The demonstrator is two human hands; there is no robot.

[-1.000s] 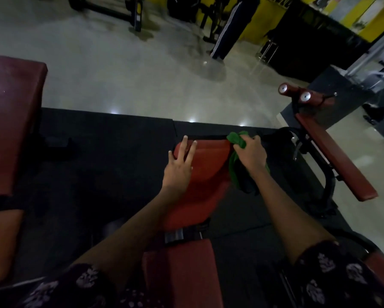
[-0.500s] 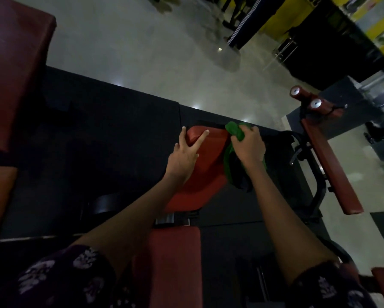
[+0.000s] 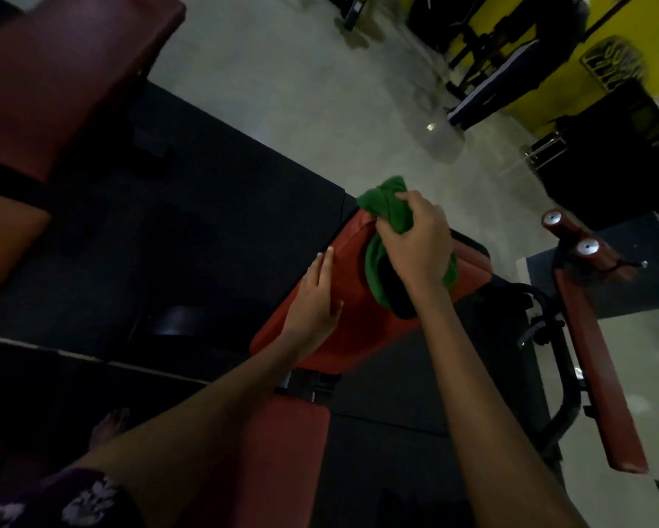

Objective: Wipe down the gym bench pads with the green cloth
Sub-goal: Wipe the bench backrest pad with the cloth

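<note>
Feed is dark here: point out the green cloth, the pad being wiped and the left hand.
green cloth [image 3: 381, 202], head view, bunched top above the fingers.
pad [image 3: 352, 257], head view, bare red top.
left hand [image 3: 314, 299], head view, back of hand.

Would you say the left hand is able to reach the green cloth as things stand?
Probably yes: the left hand rests open on the red pad beside the green cloth, with nothing between them, though the right hand grips it.

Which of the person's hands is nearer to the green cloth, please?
Right. The right hand grips the green cloth at the pad's far end; the left hand rests flat on the red pad, beside the cloth.
</note>
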